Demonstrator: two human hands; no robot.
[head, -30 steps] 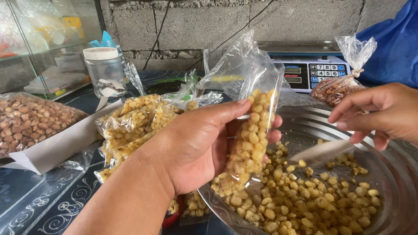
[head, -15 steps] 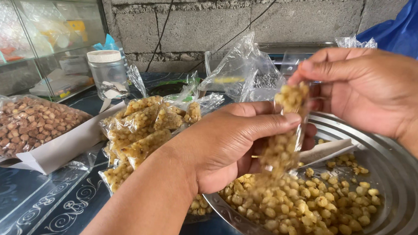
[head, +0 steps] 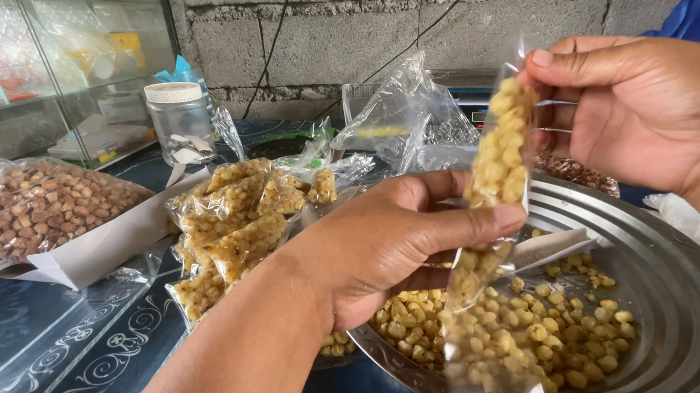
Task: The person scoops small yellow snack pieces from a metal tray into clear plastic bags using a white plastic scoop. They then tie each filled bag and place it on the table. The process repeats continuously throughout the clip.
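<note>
Gripped at two places: a narrow clear bag [head: 493, 198] of fried corn kernels, held upright over the metal basin [head: 673, 276]. Right hand [head: 643, 110] pinches the open top between thumb and fingers; left hand [head: 388, 240] is closed round the middle, thumb pressed across the front.

Bag: long, thin plastic sleeve, well filled, upper part packed with kernels, lower end hanging in front of the basin rim. Mouth not sealed.

Basin: wide, ridged, shiny; a heap of loose kernels [head: 521, 332] lies in its near side, with a flat pale scoop or card [head: 552, 247] resting on them.

Left of the basin: a pile of filled bags [head: 238, 213] of the same corn, leaning on a white cardboard tray [head: 92, 248]. Further left, a large bag of brown nuts [head: 33, 203]. Behind, a clear jar with a white lid [head: 176, 119], loose empty bags [head: 409, 118], a glass display case [head: 49, 36], a block wall.

Risks, as judged:
- Open mouth; a tilt or loosened pinch would spill kernels, some outside the basin onto the dark patterned table [head: 45, 331].
- Thin plastic; a hard squeeze from the left hand could split a seam or crush kernels.
- Bag looks full near the top, leaving little free plastic for closing.
- Oily kernels may make the plastic slippery in the fingers.
</note>
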